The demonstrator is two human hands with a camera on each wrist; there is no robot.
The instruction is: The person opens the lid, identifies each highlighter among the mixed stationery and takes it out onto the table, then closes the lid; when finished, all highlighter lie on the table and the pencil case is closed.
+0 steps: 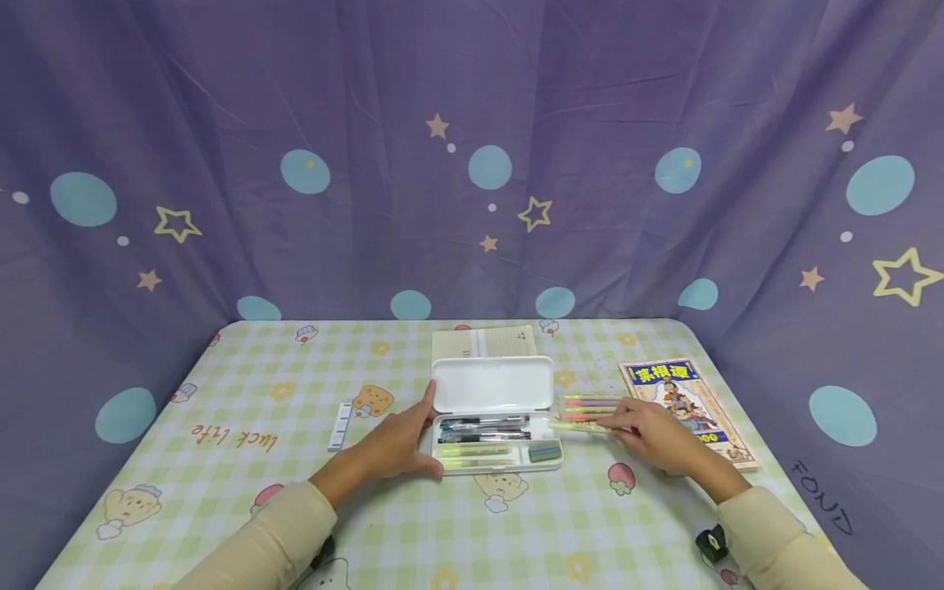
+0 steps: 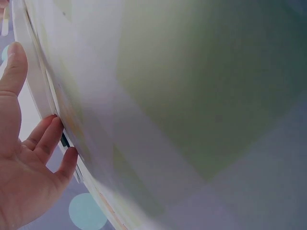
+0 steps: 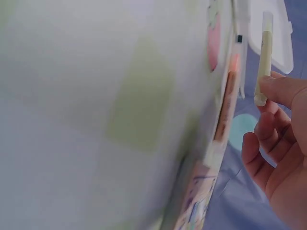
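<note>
A white pencil case (image 1: 492,385) stands with its lid raised. Several pens (image 1: 483,430), yellow highlighters (image 1: 475,451) and a grey-green eraser (image 1: 545,452) lie inside it. At its left end my left hand (image 1: 401,438) holds it, thumb at the front corner and fingers toward the lid; the left wrist view shows this hand (image 2: 33,148) along the case's edge. Between thumb and fingertips my right hand (image 1: 652,430) pinches a pale yellow highlighter (image 3: 265,62), pointing at the case's right side. More coloured highlighters (image 1: 590,403) lie just beyond that hand.
A book with a colourful cover (image 1: 689,410) lies at the table's right. Behind the case is a lined notebook (image 1: 509,340). A white, ruler-like strip (image 1: 340,426) lies to the left. The checked tablecloth (image 1: 398,533) reaches back to a purple curtain (image 1: 354,164).
</note>
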